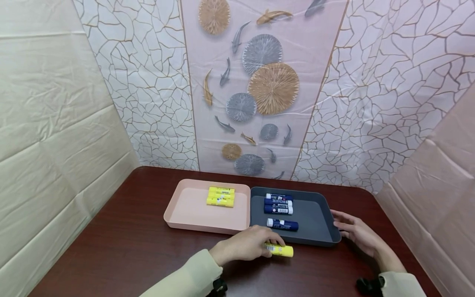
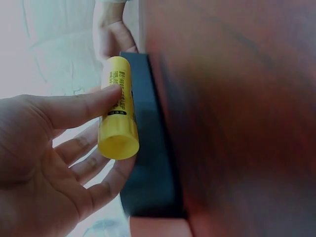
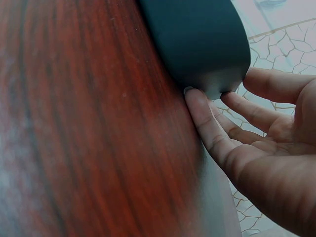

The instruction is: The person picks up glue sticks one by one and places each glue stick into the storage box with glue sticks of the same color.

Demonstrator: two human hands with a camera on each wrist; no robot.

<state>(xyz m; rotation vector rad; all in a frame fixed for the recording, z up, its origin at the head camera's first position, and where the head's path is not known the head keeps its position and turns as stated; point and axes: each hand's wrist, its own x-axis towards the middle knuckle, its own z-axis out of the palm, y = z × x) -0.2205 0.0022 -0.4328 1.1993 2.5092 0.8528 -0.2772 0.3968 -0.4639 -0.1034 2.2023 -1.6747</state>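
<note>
My left hand (image 1: 248,244) pinches a yellow glue stick (image 1: 283,251) between thumb and fingers, just in front of the dark grey tray (image 1: 314,214). In the left wrist view the tube's yellow end (image 2: 118,146) faces the camera, and the thumb lies across its printed label. At the tray's right end, my right hand (image 1: 360,236) touches the outer wall with extended fingertips (image 3: 197,101). Inside that tray lie several dark blue glue sticks with white caps: a group (image 1: 278,203) at the back left and a single one (image 1: 283,225) nearer the front.
A pink tray (image 1: 189,206) stands directly left of the dark one, with a row of yellow glue sticks (image 1: 220,197) side by side in it. Both trays rest on a reddish-brown wooden table (image 1: 122,247). Patterned cloth (image 1: 159,82) hangs behind the table's far edge.
</note>
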